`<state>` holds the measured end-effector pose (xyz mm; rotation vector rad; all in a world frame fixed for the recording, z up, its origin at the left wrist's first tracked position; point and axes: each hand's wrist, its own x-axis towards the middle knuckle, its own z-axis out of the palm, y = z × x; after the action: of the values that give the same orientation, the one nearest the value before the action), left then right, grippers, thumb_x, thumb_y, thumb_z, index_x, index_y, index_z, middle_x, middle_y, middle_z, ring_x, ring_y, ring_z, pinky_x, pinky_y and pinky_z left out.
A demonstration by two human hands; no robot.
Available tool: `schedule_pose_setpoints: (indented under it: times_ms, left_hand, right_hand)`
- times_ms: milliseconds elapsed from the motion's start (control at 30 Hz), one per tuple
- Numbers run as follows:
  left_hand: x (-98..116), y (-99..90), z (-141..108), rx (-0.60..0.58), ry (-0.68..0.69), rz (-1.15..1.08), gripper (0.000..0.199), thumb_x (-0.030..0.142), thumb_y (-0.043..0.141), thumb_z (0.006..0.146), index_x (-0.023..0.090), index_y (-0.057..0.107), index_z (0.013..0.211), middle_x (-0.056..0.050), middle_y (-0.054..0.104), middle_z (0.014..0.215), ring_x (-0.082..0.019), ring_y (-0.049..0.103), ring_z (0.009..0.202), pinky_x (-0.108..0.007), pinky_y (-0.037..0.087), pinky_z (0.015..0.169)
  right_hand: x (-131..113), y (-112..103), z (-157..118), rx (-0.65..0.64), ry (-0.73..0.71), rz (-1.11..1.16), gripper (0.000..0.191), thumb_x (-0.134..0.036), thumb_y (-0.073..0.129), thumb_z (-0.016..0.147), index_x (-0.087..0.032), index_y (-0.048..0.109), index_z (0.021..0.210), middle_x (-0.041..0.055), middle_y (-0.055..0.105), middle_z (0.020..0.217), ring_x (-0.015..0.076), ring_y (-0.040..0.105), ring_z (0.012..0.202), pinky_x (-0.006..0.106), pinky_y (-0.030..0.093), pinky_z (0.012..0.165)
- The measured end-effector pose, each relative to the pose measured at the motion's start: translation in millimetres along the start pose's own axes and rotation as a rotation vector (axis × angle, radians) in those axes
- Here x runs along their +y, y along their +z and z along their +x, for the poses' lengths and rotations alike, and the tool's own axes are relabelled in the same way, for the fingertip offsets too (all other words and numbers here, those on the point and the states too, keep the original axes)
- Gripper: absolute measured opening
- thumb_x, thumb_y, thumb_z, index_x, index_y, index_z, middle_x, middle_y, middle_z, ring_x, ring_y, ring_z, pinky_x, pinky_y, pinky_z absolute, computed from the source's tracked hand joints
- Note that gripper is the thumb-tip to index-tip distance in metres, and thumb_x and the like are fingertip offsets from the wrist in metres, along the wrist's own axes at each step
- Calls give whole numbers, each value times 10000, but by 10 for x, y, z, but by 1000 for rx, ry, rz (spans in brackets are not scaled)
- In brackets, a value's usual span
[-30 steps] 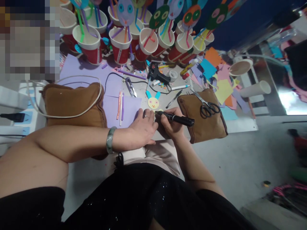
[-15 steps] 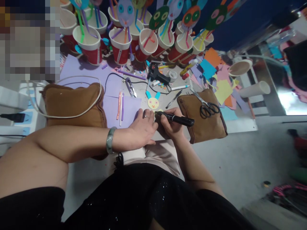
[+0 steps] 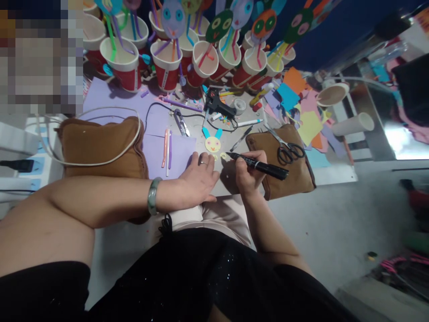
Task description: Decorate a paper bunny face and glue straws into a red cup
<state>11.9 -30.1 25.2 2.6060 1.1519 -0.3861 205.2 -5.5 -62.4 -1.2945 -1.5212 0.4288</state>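
My right hand (image 3: 250, 175) grips a black marker pen (image 3: 264, 166), its tip just right of a small yellow paper circle (image 3: 224, 155) with dark marks. A second small yellow circle (image 3: 215, 157) lies beside the fingertips of my left hand (image 3: 200, 180). That hand rests flat on the table, its fingers stretched out, a ring on one. Just beyond both hands lies a yellow paper rabbit face (image 3: 212, 144) with blue ears and a drawn face. To the left, several straws (image 3: 167, 152) lie on purple paper (image 3: 182, 150).
Red-and-white paper cups (image 3: 166, 67) with straw-and-paper figures line the back. A black glue gun (image 3: 217, 103) and a utility knife (image 3: 182, 122) lie mid-table. Scissors (image 3: 287, 150) rest on a brown cushion (image 3: 284, 179); another brown cushion (image 3: 100, 143) is under my left arm's side. Coloured paper scraps (image 3: 306, 107) spread at right.
My right hand has drawn back to the right with the marker, its tip leaving the spot by my left fingertips. Both small yellow circles show more now. My left hand stays nearly still.
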Motion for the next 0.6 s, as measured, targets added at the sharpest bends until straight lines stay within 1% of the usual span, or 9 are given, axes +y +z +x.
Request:
schedule_pose_setpoints:
  times_ms: [100,233,400,600]
  left_hand:
    - [-3,14,8,3,3,3,789,648,562,916,59,548,1441,-316,312,1622,-493,319,1481,-634,247,1169]
    - [-7,26,16,18,4,10,796,656,560,914,57,552,1439,-317,329,1614,-492,331,1476,-628,246,1170]
    - [-7,42,22,31,9,23,808,658,559,914,45,547,1441,-334,346,1596,-503,348,1462,-635,256,1158]
    - [-7,51,28,34,15,24,802,657,551,917,43,559,1433,-340,348,1592,-508,350,1459,-641,262,1154]
  right_hand:
    - [4,27,27,56,52,-19,182,-370,643,871,-245,512,856,-24,541,732,159,583,594,319,473,553]
    - [-17,33,53,10,87,-10,154,-290,647,851,-246,501,833,-43,531,686,145,550,559,300,451,537]
    - [-30,28,54,-1,133,-19,141,-272,655,836,-239,518,821,-46,550,690,136,558,589,296,477,563]
    - [-47,35,72,-8,118,-51,133,-251,652,830,-236,522,802,-47,552,683,125,554,595,289,472,564]
